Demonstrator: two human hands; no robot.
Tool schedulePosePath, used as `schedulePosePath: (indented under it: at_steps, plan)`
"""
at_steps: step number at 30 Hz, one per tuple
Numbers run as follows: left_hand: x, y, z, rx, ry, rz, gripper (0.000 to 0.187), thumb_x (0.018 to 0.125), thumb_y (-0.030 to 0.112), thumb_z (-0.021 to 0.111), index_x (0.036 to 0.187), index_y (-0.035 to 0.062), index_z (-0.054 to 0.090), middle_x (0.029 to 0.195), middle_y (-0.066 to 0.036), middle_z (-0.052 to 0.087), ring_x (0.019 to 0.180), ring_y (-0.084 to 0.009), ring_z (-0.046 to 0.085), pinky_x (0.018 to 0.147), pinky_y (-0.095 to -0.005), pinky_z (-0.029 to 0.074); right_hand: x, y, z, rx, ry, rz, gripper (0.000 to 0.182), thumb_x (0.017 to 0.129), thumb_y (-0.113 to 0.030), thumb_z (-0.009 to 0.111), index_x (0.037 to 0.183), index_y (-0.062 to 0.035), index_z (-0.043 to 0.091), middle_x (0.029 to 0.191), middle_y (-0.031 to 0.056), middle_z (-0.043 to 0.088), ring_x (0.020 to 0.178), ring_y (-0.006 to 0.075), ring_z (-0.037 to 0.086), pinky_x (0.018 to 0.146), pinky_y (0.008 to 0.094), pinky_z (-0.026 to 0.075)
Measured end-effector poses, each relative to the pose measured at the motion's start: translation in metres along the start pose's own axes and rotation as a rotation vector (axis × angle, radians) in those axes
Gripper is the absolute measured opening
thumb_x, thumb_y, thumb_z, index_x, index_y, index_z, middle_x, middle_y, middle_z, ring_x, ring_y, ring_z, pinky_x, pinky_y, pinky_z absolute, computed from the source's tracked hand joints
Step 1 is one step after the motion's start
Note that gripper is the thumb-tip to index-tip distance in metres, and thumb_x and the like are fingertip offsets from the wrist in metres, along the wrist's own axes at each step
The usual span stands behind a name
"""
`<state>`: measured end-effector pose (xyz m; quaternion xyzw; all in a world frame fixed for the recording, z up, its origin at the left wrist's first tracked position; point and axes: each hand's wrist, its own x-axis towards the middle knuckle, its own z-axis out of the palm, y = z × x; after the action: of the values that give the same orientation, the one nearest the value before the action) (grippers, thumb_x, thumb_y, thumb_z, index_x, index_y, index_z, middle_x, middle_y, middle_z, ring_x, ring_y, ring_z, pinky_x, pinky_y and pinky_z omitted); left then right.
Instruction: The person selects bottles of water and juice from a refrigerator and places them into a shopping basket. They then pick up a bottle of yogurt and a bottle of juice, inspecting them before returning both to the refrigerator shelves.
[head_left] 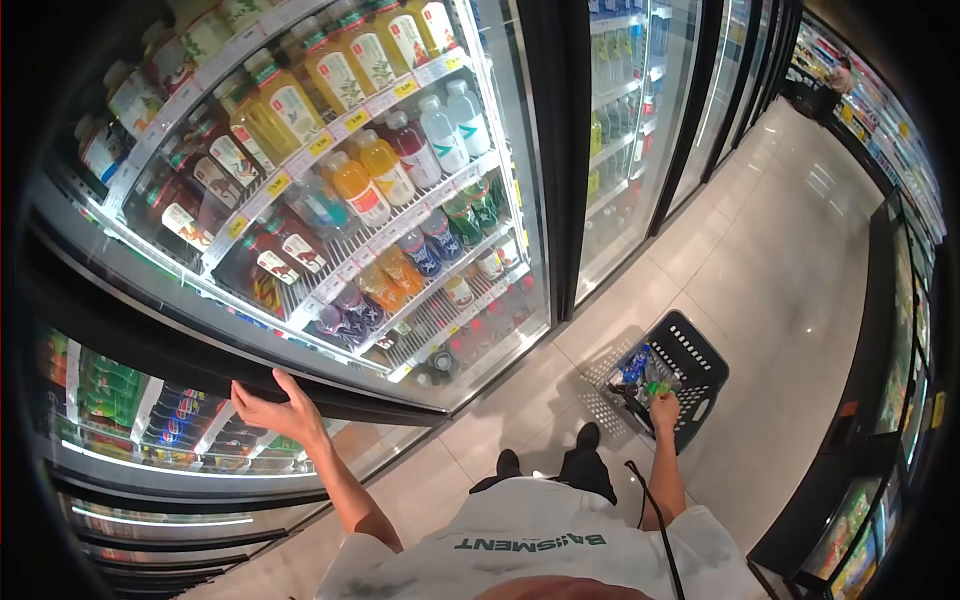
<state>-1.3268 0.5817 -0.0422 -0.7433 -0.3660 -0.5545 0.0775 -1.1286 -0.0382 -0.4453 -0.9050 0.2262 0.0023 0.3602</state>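
My left hand [285,408] is held out at the edge of a black-framed cooler door [330,395]. Its fingers are stretched and the thumb is raised, touching or very near the frame. Down at my right side, my right hand [664,412] is closed over a dark grey shopping basket [706,350], apparently on its handle, which the fist mostly hides. Inside the basket, something green-topped [656,388] and a blue-labelled bottle [634,362] show close to the fist. Behind the glass stand juice bottles [290,108] with yellow contents.
White bottles [441,133] and orange drinks [358,190] fill other cooler shelves. More glass-door coolers [612,110] line the aisle. Pale floor tiles [755,225] run between them and a dark display case [850,440] at right. Another person [838,78] is far down the aisle.
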Motion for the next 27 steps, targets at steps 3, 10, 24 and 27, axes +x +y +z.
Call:
schedulePosePath:
  at_steps: [3,10,24,27]
  plan:
    - [0.000,-0.004,0.010,-0.165,0.005,-0.024,0.064,0.097,0.020,0.065,0.146,-0.0106,0.037,0.144,-0.030,0.042,0.131,-0.0434,0.040,0.112,-0.0530,0.028,-0.065,-0.055,-0.022,-0.100,0.059,-0.153,0.020,0.084,-0.011,0.066,0.100,0.0019,0.063,0.092,0.0261,0.067,0.091,0.0450,0.065,0.083,0.0509,0.050]
    - [0.017,-0.011,0.008,-0.279,0.018,-0.002,0.061,0.097,0.010,0.061,0.150,-0.0082,0.036,0.145,-0.029,0.045,0.128,-0.0445,0.043,0.110,-0.0519,0.031,-0.151,-0.085,-0.022,-0.100,0.191,-0.308,0.036,0.077,-0.005,0.069,0.111,0.0028,0.058,0.106,0.0268,0.060,0.103,0.0444,0.059,0.090,0.0502,0.048]
    - [0.037,0.008,-0.011,-0.400,-0.094,-0.291,0.075,0.077,-0.005,0.059,0.149,-0.0033,0.039,0.140,-0.028,0.055,0.110,-0.0420,0.065,0.089,-0.0455,0.052,-0.200,-0.098,-0.043,0.031,-0.040,-0.557,0.028,0.083,-0.010,0.072,0.107,0.0012,0.063,0.094,0.0210,0.067,0.087,0.0320,0.069,0.078,0.0401,0.056]
    - [0.032,0.006,-0.007,-0.364,-0.024,-0.257,0.074,0.076,-0.003,0.060,0.148,-0.0005,0.042,0.135,-0.027,0.059,0.107,-0.0431,0.066,0.086,-0.0450,0.053,-0.212,-0.103,-0.052,0.042,-0.097,-0.627,0.025,0.087,-0.009,0.067,0.108,0.0025,0.062,0.098,0.0208,0.067,0.089,0.0334,0.069,0.078,0.0387,0.056]
